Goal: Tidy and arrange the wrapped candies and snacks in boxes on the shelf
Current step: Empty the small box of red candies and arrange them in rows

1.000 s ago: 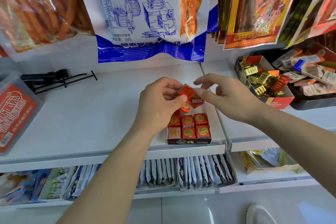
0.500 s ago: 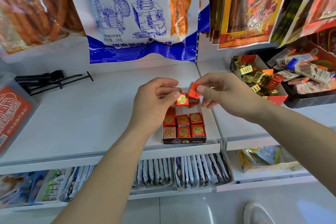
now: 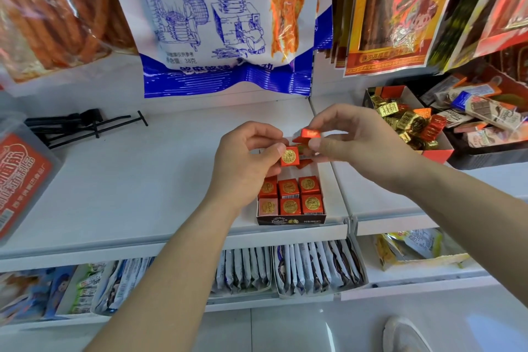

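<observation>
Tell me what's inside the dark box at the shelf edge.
Six red gold-sealed candies in two rows of three fill the front of the box. Behind them, loose candies partly show; the left hand, holding a candy, and right hand, pinching another, cover the back.

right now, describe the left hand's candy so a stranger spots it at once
Under the big blue-and-white hanging bag, a small dark-fronted box sits at the shelf's front edge. Above its far end, the left hand pinches a red square candy. Unlike the boxed rows it is lifted, and unlike the right hand's candy it shows a round gold seal.
</observation>
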The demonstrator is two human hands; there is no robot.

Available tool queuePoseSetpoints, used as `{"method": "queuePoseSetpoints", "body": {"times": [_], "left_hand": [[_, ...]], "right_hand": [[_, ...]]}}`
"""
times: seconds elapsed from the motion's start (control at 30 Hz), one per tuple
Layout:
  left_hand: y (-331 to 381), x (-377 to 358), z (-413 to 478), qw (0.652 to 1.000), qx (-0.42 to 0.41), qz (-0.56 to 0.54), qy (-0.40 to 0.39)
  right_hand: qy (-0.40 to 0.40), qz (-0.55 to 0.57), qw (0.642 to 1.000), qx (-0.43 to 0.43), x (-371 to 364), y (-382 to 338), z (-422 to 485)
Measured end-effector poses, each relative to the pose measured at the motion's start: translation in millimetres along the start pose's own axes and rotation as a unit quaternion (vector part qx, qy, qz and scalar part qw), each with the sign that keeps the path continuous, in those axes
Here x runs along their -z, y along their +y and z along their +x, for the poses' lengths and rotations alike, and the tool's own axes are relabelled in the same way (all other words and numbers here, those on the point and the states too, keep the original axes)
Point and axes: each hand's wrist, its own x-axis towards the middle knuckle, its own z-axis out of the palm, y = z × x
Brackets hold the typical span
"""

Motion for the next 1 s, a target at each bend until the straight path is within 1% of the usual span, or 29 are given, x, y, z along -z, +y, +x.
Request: {"method": "queuePoseSetpoints", "body": {"times": [0.17,0.43,0.7,0.83,1.0], "left_hand": [[0.5,-2.5,-1.4,1.0,0.004,-0.008,-0.004],[-1.3,-4.4,0.5,1.0,0.002,-0.004,-0.011],[1.0,-0.8,-1.7,0.999,0.018,-0.041,-0.029],[0.6,0.2,-3.0,0.998,0.034,-0.04,-0.043],[0.6,0.5,-3.7,0.998,0.015,-0.046,-0.032]], "right_hand": [[0.003,0.008,1.0,-0.015,-1.6,5.0,1.6],[0.005,-0.021,1.0,-0.01,-1.7,3.9,-0.1],[-0.013,-0.025,1.0,-0.01,-1.0,6.4,1.2],[-0.042,-0.006,0.999,-0.02,-3.9,7.1,1.6],[-0.051,0.017,0.998,-0.013,-7.9,4.7,3.3]]}}
